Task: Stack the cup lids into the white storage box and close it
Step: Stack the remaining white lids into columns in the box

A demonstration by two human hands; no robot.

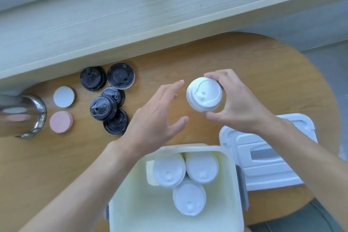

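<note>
At frame centre, the right hand (237, 103) grips a short stack of white lids (204, 94) by its rim, above the table. The left hand (156, 117) hovers just beside it, fingers spread, holding nothing. Below, the open white storage box (130, 194) holds three white lid stacks (185, 179); its cover (267, 158) lies at right. Black lids (109, 98) sit scattered at left.

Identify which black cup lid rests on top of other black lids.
The black lid with the raised flip tab in the cluster's middle: it overlaps the lid behind and the one in front, while the two rear lids lie flat.
</note>
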